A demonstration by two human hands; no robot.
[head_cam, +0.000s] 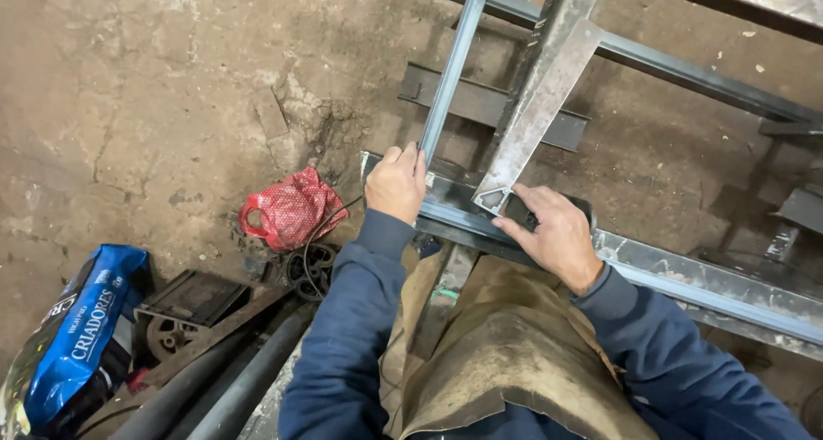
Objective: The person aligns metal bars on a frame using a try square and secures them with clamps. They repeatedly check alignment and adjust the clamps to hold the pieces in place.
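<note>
Both hands (396, 183) (553, 234) on the metal frame (686, 273).

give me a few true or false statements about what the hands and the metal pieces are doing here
1. The left hand grips the near end of a thin metal bar. True.
2. The right hand is lifted well clear of the frame. False: it rests on the long steel rail, beside the metal square.
3. A red mesh bag lies on the floor left of the hands. True.
4. The blue printed sack sits on top of the frame. False: it lies on the floor at the lower left.
5. The person wears blue sleeves and a brown apron. True.
</note>
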